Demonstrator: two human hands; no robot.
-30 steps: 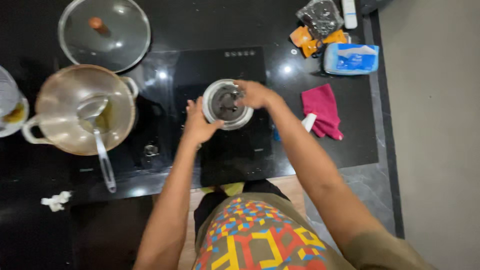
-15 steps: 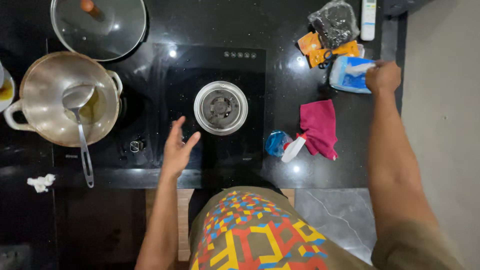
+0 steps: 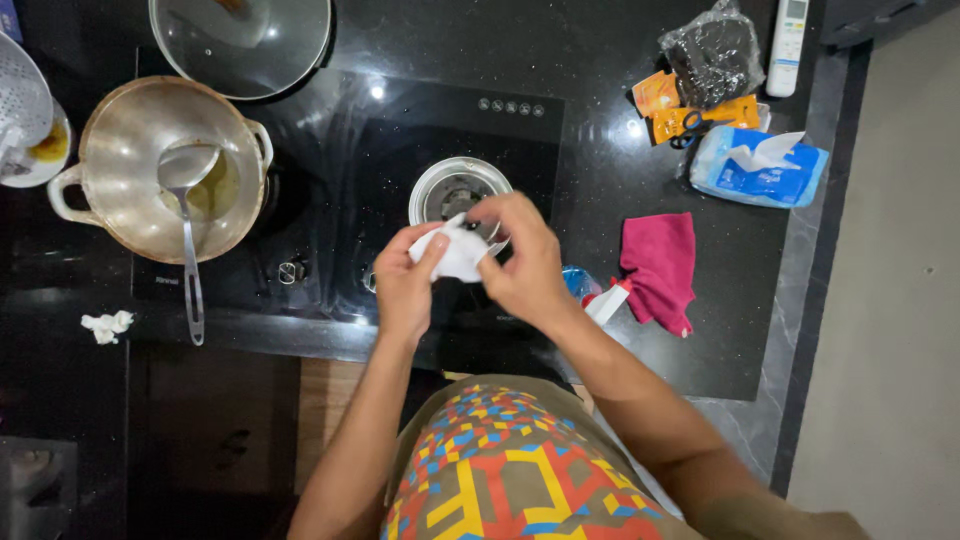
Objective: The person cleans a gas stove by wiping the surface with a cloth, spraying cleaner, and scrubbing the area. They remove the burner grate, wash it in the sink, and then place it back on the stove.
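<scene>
On the glossy black stone countertop point(image 3: 620, 160), left hand point(image 3: 405, 285) and right hand point(image 3: 522, 262) pinch a crumpled white tissue point(image 3: 455, 250), half-hiding the round steel bowl point(image 3: 452, 188).

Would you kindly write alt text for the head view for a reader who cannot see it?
Both hands, left hand and right hand, hold a white tissue above a small steel bowl on a black cooktop. A pot with a ladle stands left.

Right of the hands and farther away: a blue soft tissue pack point(image 3: 757, 167), orange sachets point(image 3: 690, 112), a dark crinkled plastic bag point(image 3: 712, 55).
</scene>
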